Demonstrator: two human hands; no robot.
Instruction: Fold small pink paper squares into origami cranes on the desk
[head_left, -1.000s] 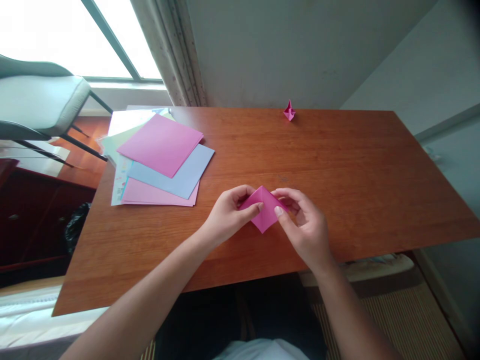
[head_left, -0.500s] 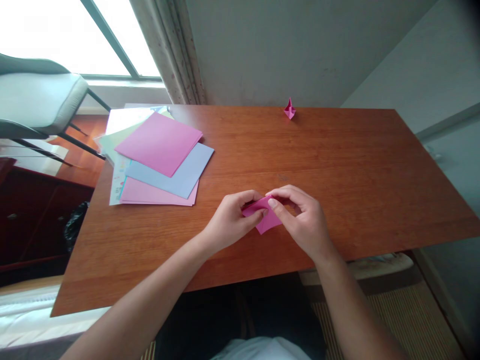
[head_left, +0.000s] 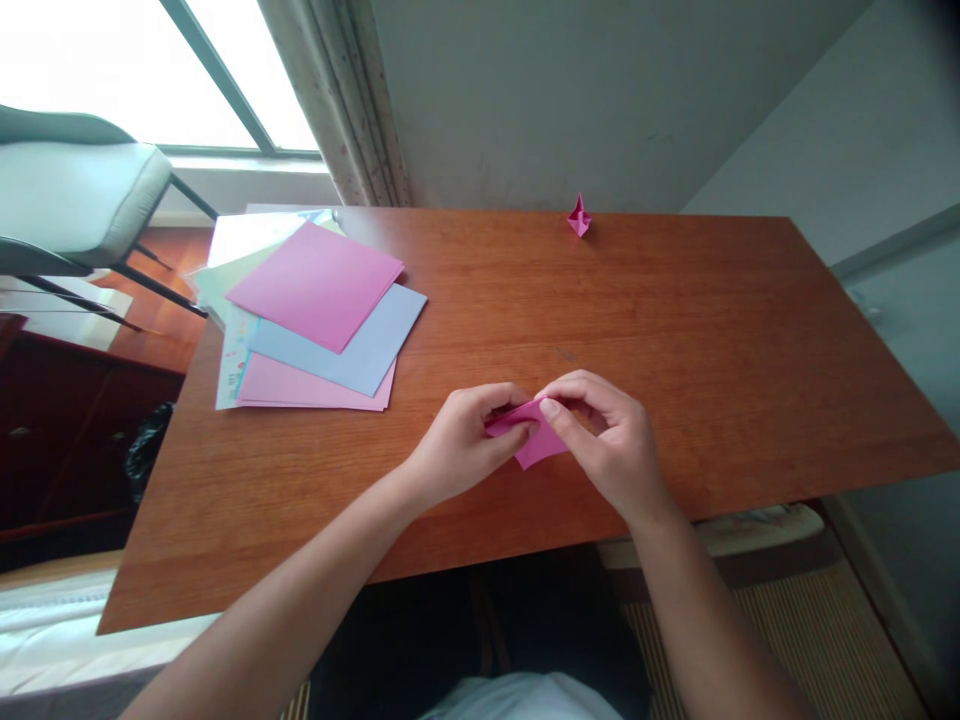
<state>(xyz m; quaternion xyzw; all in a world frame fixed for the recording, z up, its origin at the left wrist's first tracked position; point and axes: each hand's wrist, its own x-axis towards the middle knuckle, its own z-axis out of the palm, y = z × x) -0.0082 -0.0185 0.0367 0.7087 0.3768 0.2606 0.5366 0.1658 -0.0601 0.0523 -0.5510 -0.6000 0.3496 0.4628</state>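
A small folded sheet of pink paper (head_left: 538,450) is held between my two hands, above the front middle of the wooden table (head_left: 675,330). My left hand (head_left: 471,437) pinches its left side, thumb on the near face and fingers behind. On the upper right edge, the thumb and fingertips of my right hand (head_left: 604,430) are closed. Both hands partly cover the paper, so its full folded shape is hidden. Near the table's back edge stands a small pink origami figure (head_left: 579,217) with a pointed top.
At the table's left lie overlapping stacks of paper: a pink sheet (head_left: 319,285) on top, a light blue sheet (head_left: 367,345) and paler pink sheets (head_left: 315,385) below. A pale chair (head_left: 82,195) stands left of the table, near the curtain (head_left: 337,100).
My hands keep their grip on the pink paper. The right fingertips have shifted very slightly, and the paper's near corner sits a touch further right.
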